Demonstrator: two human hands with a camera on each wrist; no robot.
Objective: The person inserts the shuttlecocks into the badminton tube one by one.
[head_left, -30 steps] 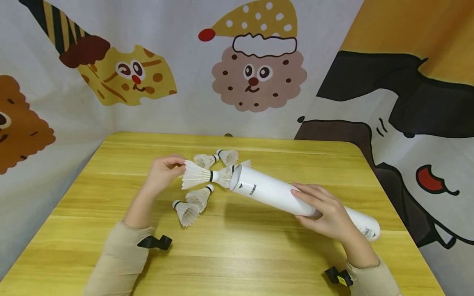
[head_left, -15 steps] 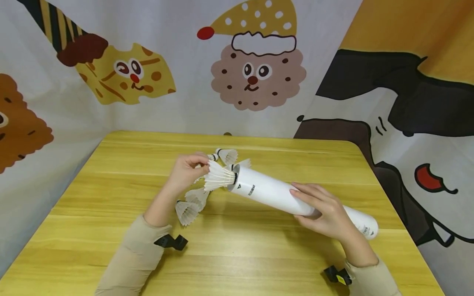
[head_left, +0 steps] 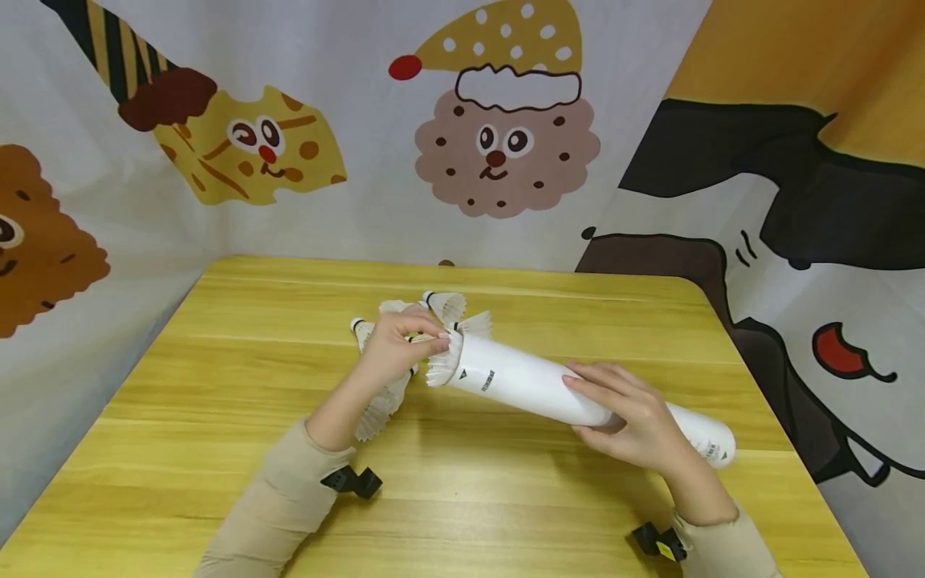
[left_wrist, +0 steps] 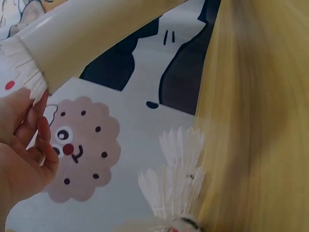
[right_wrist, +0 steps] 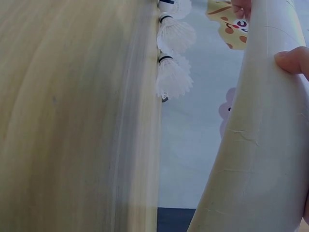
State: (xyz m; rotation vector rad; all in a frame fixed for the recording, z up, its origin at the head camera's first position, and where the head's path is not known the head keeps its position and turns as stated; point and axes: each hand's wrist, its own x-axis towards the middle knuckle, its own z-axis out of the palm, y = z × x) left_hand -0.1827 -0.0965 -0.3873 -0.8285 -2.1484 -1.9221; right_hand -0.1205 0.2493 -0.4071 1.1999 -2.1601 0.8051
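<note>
A white shuttlecock tube [head_left: 516, 377] slants above the table, its mouth toward the left. My right hand [head_left: 629, 413] grips it near the lower end; in the right wrist view the thumb [right_wrist: 293, 62] lies along its side. At the mouth, my left hand [head_left: 405, 341] pinches the feather skirt of a shuttlecock [head_left: 442, 368]. Only the skirt's feathered edge [left_wrist: 24, 65] sticks out in the left wrist view; cork and band are hidden inside the tube.
Several shuttlecocks lie around and behind my left hand, among them one at the back [head_left: 446, 306], one by the tube's mouth [head_left: 477, 323] and one nearer the front [head_left: 379, 409]. The wooden table [head_left: 506, 514] ends at a cartoon-print curtain [head_left: 347, 233].
My left hand has moved right, and the shuttlecock it pinches has slid cork first into the tube up to its feather edge. The right hand and tube have barely moved.
</note>
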